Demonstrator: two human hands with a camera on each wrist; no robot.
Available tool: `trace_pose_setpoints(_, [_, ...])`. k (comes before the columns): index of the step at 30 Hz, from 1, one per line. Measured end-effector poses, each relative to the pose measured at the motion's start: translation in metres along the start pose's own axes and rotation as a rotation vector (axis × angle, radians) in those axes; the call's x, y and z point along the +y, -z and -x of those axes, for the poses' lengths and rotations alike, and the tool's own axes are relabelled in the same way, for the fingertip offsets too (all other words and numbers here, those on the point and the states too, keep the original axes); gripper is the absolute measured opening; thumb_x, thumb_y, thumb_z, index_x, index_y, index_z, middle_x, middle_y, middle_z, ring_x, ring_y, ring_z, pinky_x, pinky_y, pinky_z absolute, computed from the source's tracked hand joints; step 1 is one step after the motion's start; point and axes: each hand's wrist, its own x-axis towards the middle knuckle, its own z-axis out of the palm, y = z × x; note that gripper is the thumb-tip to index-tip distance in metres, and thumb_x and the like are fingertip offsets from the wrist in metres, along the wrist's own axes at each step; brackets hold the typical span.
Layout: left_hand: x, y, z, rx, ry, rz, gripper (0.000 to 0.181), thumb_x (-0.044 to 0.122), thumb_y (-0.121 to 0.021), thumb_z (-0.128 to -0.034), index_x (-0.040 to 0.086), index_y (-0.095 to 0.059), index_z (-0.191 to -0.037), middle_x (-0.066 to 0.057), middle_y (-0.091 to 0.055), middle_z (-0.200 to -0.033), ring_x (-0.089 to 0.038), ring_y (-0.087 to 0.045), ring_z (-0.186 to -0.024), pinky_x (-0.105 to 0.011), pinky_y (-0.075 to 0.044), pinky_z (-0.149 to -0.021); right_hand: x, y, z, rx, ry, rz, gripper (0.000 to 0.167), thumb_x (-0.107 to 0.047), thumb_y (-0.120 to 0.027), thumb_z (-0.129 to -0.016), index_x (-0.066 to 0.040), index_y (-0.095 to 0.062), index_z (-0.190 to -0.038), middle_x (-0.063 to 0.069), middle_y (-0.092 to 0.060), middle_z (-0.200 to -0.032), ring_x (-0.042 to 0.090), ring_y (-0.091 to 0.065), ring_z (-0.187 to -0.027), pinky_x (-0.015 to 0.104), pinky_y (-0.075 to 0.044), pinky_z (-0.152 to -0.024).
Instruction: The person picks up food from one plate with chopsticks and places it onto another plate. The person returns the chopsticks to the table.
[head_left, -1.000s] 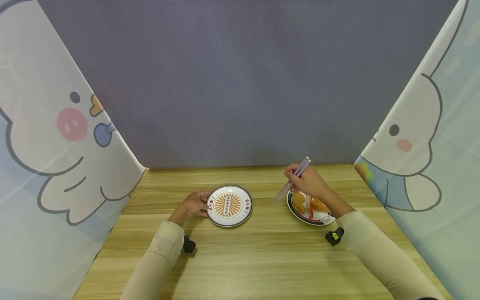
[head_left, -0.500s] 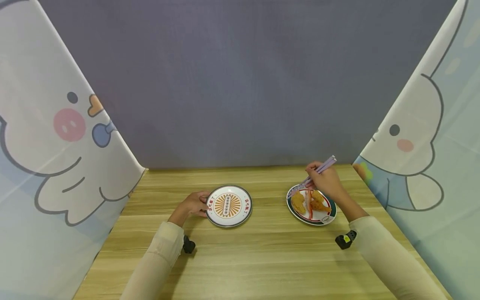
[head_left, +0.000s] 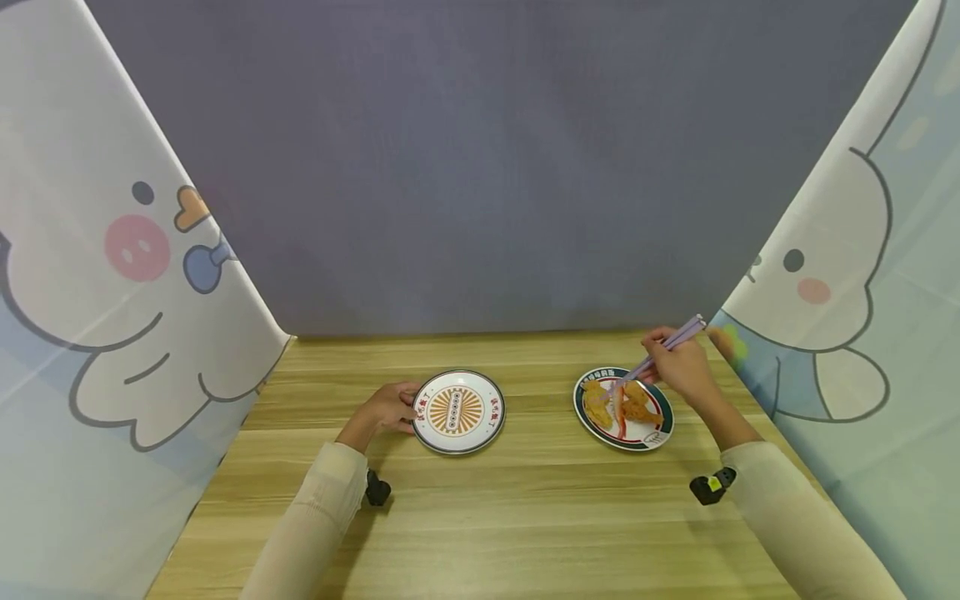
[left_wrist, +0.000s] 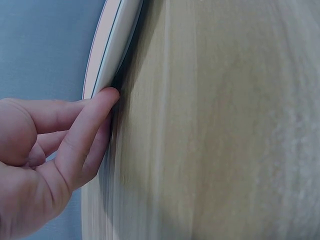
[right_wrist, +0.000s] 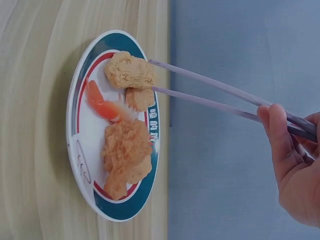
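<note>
Here, two hands (head_left: 388,407) (head_left: 682,367), two chopsticks (right_wrist: 210,83) (right_wrist: 210,104), two plates (head_left: 459,412) (head_left: 595,432)

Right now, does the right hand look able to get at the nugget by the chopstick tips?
Likely yes: the right hand holds the chopsticks with their tips apart, close to the nugget, and nothing seems to cover it.

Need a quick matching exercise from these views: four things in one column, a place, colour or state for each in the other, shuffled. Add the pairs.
Things:
1. left hand
2. chopsticks
3. green-rimmed plate
4. left sleeve

Descriptions:
A. cream-coloured
B. bears breaded food
C. at the rim of the sunburst plate
D. pale purple, held in the right hand

Pairs: 1-C, 2-D, 3-B, 4-A
</note>
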Motion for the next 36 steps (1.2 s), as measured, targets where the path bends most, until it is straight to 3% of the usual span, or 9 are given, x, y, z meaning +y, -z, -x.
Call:
trace_pose_setpoints(9, [0.0,0.0,-0.001,0.005,0.008,-0.007,0.071,-0.015,-0.063,-0.0905,0.003,-0.04,-0.155,-0.019,-0.045,-0.116,-0.024,-0.064,-0.086,-0.036,-0.067,-0.073,0.01,0.001,0.001,0.011,-0.049,-0.008,0.031,-0.019,-0.05,-0.107,0.009,-0.058,-0.118,0.014,-0.069,-0.072,0.019,-0.072,-0.057,0.038,-0.065,-0.055])
trace_pose_setpoints(16, [0.0,0.0,0.0,-0.015,-0.01,-0.025,0.069,-0.015,-0.063,-0.0905,0.002,-0.041,-0.154,-0.019,-0.046,-0.115,-0.025,-0.064,-0.086,-0.035,-0.067,-0.073,0.014,-0.001,0.003,0.043,-0.077,-0.071,0.03,-0.019,-0.05,-0.106,0.009,-0.058,-0.116,0.005,-0.068,-0.065,0.011,-0.069,-0.052,0.036,-0.064,-0.053])
trace_pose_setpoints(23, [-0.001,0.0,-0.001,-0.02,-0.022,-0.04,0.067,-0.015,-0.063,-0.0907,0.002,-0.043,-0.153,-0.021,-0.048,-0.116,-0.025,-0.065,-0.087,-0.036,-0.067,-0.072,0.021,-0.004,0.004,0.074,-0.082,-0.079,0.03,-0.016,-0.05,-0.105,0.01,-0.06,-0.114,0.014,-0.07,-0.069,0.009,-0.069,-0.05,0.041,-0.064,-0.055])
trace_pose_setpoints(36, [0.0,0.0,0.001,-0.009,-0.013,-0.027,0.07,-0.016,-0.062,-0.09,0.002,-0.041,-0.154,-0.022,-0.048,-0.118,-0.025,-0.064,-0.087,-0.035,-0.066,-0.072,0.037,-0.003,0.01,0.049,-0.166,-0.171,0.032,-0.014,-0.045,-0.106,0.012,-0.056,-0.12,0.007,-0.069,-0.069,0.008,-0.069,-0.053,0.029,-0.063,-0.053])
